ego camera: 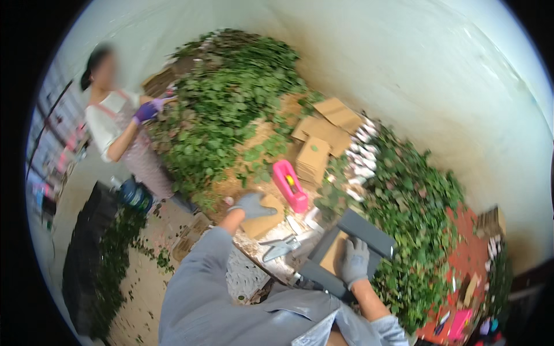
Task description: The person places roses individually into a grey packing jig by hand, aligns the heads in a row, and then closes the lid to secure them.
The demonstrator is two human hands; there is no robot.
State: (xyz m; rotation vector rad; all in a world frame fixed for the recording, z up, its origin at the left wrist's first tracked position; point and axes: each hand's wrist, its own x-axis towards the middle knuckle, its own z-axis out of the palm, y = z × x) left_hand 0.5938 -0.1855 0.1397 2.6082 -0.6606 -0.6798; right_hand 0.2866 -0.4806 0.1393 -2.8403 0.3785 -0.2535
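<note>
My left hand (256, 205), in a grey glove, lies with its fingers apart on a piece of brown cardboard (265, 219); whether it grips the sheet does not show. My right hand (356, 260), also gloved, rests on another cardboard piece (334, 252) within a dark grey frame-like holder (368, 229). Between the hands lies a stapler-like metal hand tool (281, 248). Just beyond is a pink tape dispenser (289, 184), beside a stack of cardboard pieces (312, 159).
Leafy cut stems (233, 86) are heaped at the back left, more (407, 207) at right beside white-wrapped flower heads (363, 151). A co-worker (125, 125) in purple gloves stands at left. A large water bottle (135, 195) and a black container (88, 255) are on that side.
</note>
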